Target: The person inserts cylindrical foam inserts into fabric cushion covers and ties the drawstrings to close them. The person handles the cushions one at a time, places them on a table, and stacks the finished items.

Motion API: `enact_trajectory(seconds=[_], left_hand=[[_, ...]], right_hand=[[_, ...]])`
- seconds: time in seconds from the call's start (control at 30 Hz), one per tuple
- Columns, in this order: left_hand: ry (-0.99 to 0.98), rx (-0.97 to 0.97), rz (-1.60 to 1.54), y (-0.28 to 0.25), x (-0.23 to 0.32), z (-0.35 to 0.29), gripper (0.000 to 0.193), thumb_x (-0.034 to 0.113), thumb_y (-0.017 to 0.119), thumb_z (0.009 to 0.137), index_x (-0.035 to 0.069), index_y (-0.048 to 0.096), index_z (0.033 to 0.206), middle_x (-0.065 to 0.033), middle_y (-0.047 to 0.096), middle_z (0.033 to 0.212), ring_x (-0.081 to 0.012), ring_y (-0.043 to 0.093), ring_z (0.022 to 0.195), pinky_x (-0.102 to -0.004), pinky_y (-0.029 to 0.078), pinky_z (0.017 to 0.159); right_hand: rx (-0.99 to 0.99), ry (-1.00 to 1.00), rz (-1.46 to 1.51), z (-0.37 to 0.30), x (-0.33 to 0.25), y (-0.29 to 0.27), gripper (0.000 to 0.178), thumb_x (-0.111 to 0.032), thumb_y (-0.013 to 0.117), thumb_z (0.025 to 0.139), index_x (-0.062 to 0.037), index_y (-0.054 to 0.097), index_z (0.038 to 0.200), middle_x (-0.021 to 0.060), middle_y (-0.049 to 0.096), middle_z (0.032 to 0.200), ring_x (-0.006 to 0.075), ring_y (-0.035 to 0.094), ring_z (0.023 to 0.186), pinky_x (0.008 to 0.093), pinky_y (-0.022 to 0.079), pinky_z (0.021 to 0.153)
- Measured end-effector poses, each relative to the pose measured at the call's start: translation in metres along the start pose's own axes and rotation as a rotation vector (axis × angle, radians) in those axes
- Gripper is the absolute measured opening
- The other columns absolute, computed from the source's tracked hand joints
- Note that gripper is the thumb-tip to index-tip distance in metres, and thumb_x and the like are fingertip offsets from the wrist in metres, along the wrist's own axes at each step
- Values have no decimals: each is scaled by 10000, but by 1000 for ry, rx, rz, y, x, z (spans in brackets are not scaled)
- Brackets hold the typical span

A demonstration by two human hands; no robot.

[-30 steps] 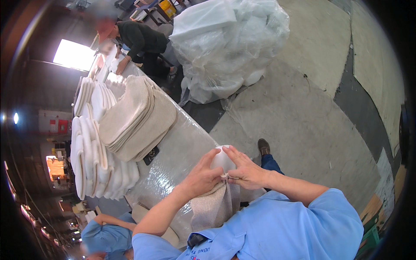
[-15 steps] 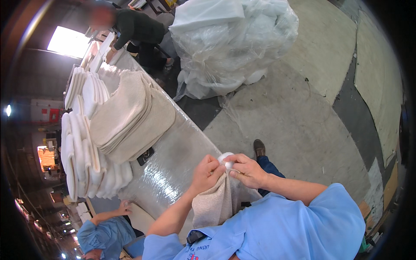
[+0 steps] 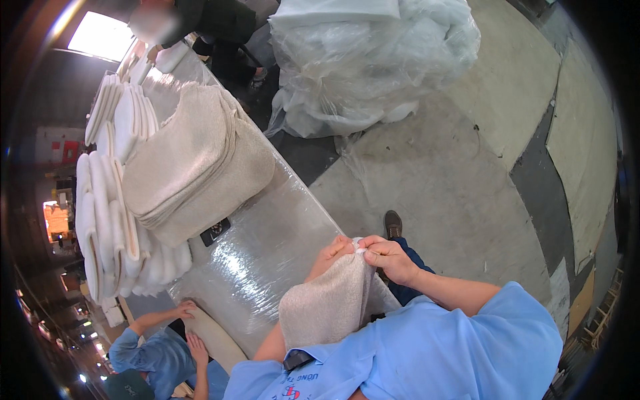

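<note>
A beige, textured fabric piece (image 3: 325, 303) with a white inner side hangs in front of my chest over the table's near edge. My left hand (image 3: 332, 255) is closed on its upper edge; the cloth covers part of my left forearm. Beside it, my right hand (image 3: 392, 262) pinches the same edge at the white part, fingers close to those of the left. On the plastic-covered table (image 3: 283, 213) lies a stack of similar beige pieces (image 3: 183, 163), with a small black object (image 3: 215, 231) by its near side.
Folded white padding (image 3: 113, 233) is piled along the table's left side. A large plastic-wrapped white bundle (image 3: 373, 67) stands on the floor beyond. One person (image 3: 153, 347) at lower left has both hands on a pale piece; another person (image 3: 227, 27) stands at the far end.
Both hands have shifted slightly right, and the fabric now spreads wider over my left forearm. Less of the white part shows between my fingers. The lower-left person's second hand has come into view.
</note>
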State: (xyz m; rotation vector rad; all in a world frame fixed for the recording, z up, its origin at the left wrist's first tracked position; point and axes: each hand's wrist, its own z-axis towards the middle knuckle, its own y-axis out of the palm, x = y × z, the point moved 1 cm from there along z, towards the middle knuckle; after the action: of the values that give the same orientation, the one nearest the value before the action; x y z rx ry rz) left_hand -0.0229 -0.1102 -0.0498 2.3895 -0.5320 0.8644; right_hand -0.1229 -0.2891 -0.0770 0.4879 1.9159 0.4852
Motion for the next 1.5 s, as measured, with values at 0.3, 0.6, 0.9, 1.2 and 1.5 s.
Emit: enact_trajectory(seconds=[0.3,0.6,0.9,1.2,1.5], left_hand=[[138,87,312,3,-2,32,249,229,601,1055,-3,682,1018,-30,569,1043,-134,562,1011,-288,439,906],[295,25,379,7,-59,-56,232,211,585,1068,-3,669,1098,-32,520,1144,-126,522,1037,-252,413,931],[291,-197,664,11,-17,-34,286,234,600,1056,-25,670,958,-35,522,1015,-125,519,942,-268,416,841],[80,134,385,29,-42,-16,381,289,637,1029,-54,677,867,-51,556,854,-130,525,801,-290,426,739],[-29,195,528,-4,-66,8,450,385,636,1008,-56,718,967,-156,713,903,-222,649,815,-367,509,775]], right_hand=[[53,130,410,10,13,-17,218,-237,681,1007,-23,724,992,-22,502,1276,146,521,1163,345,418,1026],[-87,-135,-268,-65,26,18,192,-184,666,993,-6,711,941,40,540,1230,148,512,1130,315,434,980],[13,-124,-239,-64,23,15,251,-205,648,1013,10,687,890,25,540,1182,130,497,1100,295,417,954],[177,59,231,-52,67,2,271,-250,630,1042,-11,714,949,-5,478,1238,114,499,1083,278,402,949],[307,113,-143,-34,86,-2,331,-321,649,1028,-18,706,908,24,573,1036,134,531,913,283,436,807]])
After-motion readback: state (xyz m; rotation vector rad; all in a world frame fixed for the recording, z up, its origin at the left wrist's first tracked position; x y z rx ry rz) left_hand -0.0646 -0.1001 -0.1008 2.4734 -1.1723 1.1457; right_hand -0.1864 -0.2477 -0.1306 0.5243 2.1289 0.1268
